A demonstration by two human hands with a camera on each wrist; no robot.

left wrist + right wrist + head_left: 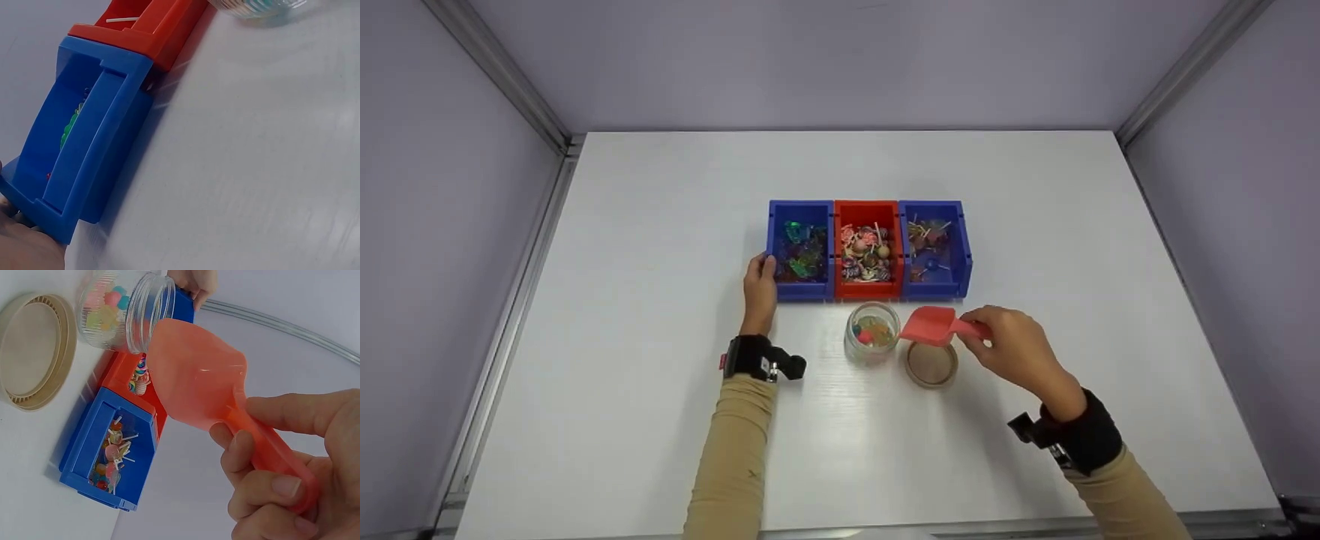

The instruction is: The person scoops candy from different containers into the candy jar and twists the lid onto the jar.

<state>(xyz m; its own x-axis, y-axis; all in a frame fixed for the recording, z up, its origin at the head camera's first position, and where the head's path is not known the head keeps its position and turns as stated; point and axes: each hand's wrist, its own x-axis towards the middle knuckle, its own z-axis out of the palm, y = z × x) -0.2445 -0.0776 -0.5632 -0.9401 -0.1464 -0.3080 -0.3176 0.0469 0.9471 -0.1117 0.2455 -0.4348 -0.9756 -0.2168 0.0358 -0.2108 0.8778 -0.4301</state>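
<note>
My right hand (1014, 346) grips the handle of a translucent coral-red plastic scoop (194, 374), its fingers curled round it. The scoop's bowl is bare and hovers beside the mouth of a glass jar (872, 337). Colourful candies (107, 306) lie in the bottom of the jar. Below the scoop, a round beige lid (930, 364) lies inner side up on the table. At the far left of the row, my left hand (760, 292) holds the side wall of a blue bin (95, 135), the thumb at its rim; some fingers are hidden behind the wall.
Wrapped green and dark candies (804, 259) lie in the left blue bin. Joined beside it are a red bin (867, 290) of lollipops and another blue bin (956, 247) with smaller lollipops. All stand on a white table (660, 225) enclosed by pale walls.
</note>
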